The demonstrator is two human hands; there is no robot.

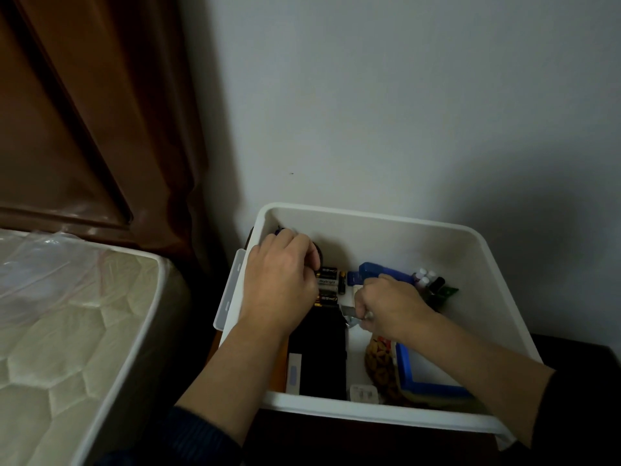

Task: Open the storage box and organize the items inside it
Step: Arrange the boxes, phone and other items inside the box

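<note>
A mattress wrapped in clear plastic is lying at nine o'clock, and the open white storage box is sitting at five o'clock against the wall. Inside it, a flat black case is lying along the seven o'clock side, a blue tray is resting at five o'clock, and a blue tool is lying at twelve o'clock. The left hand is reaching in at ten o'clock, fingers curled over the batteries; whether it is gripping one, I cannot tell. The right hand is pinching a small silver object at the centre.
</note>
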